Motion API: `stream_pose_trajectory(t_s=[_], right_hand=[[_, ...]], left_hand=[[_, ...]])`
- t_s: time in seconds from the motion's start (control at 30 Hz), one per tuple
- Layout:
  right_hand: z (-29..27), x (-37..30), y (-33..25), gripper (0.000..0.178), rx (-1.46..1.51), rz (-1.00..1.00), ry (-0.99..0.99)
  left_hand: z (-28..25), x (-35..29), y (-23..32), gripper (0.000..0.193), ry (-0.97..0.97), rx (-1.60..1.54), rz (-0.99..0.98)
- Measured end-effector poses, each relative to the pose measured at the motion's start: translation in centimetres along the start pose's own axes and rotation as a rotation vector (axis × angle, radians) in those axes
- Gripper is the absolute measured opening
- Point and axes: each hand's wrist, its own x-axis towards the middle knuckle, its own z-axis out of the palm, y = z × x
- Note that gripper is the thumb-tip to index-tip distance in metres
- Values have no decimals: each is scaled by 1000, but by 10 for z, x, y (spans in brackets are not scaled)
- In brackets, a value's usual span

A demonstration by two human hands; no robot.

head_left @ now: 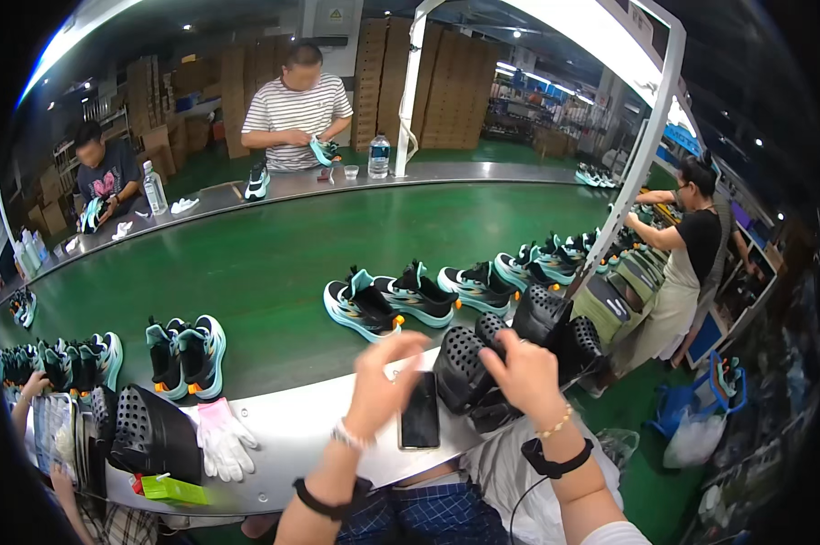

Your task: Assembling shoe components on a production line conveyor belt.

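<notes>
My left hand (383,381) hovers over the metal ledge, fingers bent loosely with nothing visible in them. Just beside it a dark smartphone (420,416) lies flat. My right hand (523,372) is raised in front of several black clog-shaped pieces with round holes (464,359), its thumb and fingers apart; whether it touches them I cannot tell. Beyond my hands, a black and mint-green sneaker (360,304) with orange accents stands on the green conveyor belt (274,254), first in a row running to the right.
More sneakers (187,357) stand at left, near a white-and-pink glove (223,440), another black perforated piece (156,436) and a bright green box (176,490). Two people (294,113) handle sneakers across the belt. Another person (691,236) stands at right. A white metal post (632,154) rises by the belt.
</notes>
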Motion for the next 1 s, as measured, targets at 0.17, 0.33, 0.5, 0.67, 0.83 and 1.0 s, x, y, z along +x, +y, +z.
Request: stream_pose_trajectory(t_s=[0.17, 0.33, 0.5, 0.67, 0.83, 1.0], right_hand=[[29, -7, 0, 38, -207, -18, -142], [45, -8, 12, 52, -274, 49, -140], [54, -4, 22, 52, -266, 46, -76], [27, 17, 10, 56, -220, 72, -35], [-9, 62, -47, 57, 24, -157, -54], [55, 127, -117, 54, 222, -73, -645]], left_hand=[[-2, 42, -112, 58, 60, 557, -97], [12, 58, -159, 53, -10, 637, -199], [-1, 65, -148, 34, -13, 698, -204], [-31, 50, -128, 24, -53, 706, -152], [-53, 87, -120, 42, 295, 390, -124], [-77, 126, -177, 52, 59, 558, -144]])
